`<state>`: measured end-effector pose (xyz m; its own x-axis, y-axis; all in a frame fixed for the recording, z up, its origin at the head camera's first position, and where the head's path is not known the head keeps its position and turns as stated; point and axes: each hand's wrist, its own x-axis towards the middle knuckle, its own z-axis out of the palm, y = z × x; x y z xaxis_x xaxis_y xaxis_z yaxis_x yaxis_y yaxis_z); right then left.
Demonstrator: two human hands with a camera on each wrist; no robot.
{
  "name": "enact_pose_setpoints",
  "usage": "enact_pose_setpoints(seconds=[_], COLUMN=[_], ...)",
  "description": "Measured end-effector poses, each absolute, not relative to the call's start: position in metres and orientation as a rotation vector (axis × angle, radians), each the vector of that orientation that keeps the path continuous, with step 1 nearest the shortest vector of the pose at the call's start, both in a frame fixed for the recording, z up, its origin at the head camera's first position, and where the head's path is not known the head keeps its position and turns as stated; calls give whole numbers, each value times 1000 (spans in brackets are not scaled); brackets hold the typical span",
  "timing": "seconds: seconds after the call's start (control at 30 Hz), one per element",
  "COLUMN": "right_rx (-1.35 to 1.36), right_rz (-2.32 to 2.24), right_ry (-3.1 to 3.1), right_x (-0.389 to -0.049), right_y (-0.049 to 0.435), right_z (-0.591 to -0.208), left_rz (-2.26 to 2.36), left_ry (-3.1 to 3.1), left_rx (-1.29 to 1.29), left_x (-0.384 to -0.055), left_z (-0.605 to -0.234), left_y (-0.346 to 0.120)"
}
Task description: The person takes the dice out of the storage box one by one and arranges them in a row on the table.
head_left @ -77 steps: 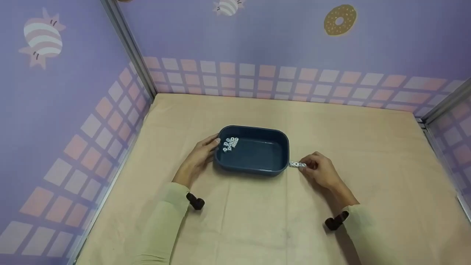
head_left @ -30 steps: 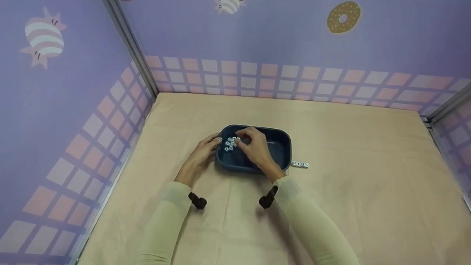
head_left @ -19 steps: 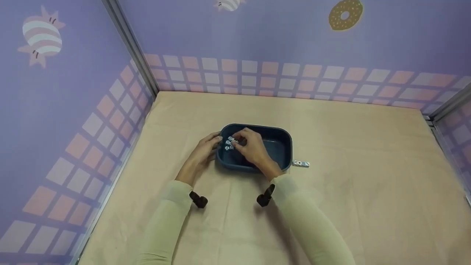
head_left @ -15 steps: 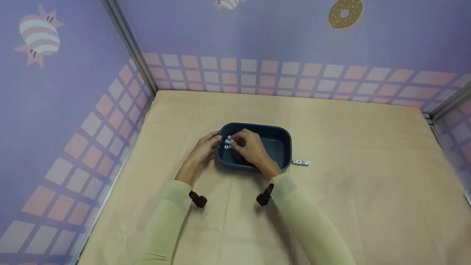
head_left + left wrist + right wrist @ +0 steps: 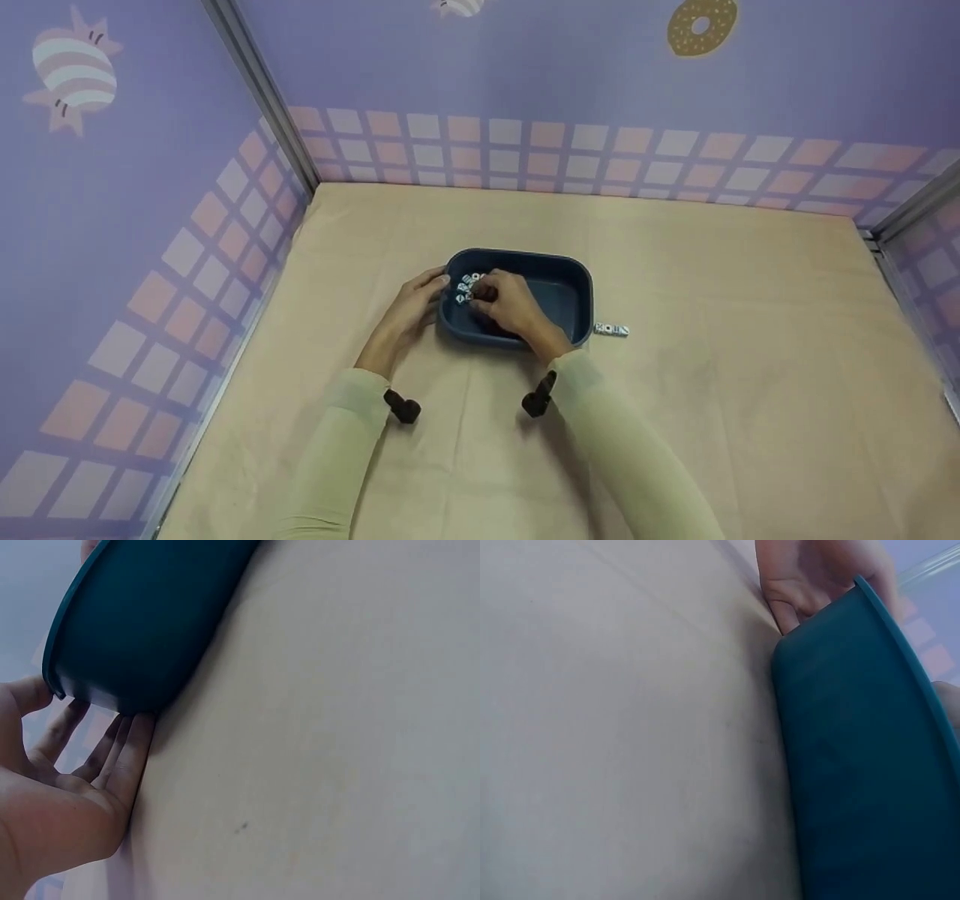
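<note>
A dark blue rectangular box [image 5: 555, 304] with rounded corners stands on the cloth. My left hand [image 5: 409, 309] grips its left end, thumb at the rim and fingers against the outer wall [image 5: 127, 637]. Small white cubes with dark printed markings [image 5: 463, 285] lie loose in the box's left part. My right hand [image 5: 514, 300] reaches inside, thumb and fingers bent down at these cubes. Whether a cube is between its fingertips is hidden. Outside the box, by its right wall, several such cubes form a short straight row [image 5: 611, 329].
A pale cloth [image 5: 712, 412] covers the table. Purple panels with a pink and white grid [image 5: 585, 154] rise behind and at both sides. A metal post [image 5: 262, 94] marks the back left corner. Each wrist carries a small black device [image 5: 402, 406].
My right hand has left the row of cubes outside and moved left into the box, among the loose cubes. The left hand has kept its hold. The row stays by the right wall.
</note>
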<state>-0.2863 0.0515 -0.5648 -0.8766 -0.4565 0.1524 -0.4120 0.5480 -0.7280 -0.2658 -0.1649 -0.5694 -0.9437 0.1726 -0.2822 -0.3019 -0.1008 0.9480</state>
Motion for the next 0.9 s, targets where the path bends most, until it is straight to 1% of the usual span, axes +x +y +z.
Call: enact_pose_setpoints(seconds=[0.23,0.9], right_rx=[-797,-772], right_rz=[-1227,-1213], right_ry=[2706,2673], right_x=[-287,-286], right_y=[52,52], right_z=[-567,-564], left_rz=[2118,2135], left_ry=[1849,1829], left_rx=[-142,-177], left_x=[-267,-268], left_z=[-569,-571], left_y=[-165,-164])
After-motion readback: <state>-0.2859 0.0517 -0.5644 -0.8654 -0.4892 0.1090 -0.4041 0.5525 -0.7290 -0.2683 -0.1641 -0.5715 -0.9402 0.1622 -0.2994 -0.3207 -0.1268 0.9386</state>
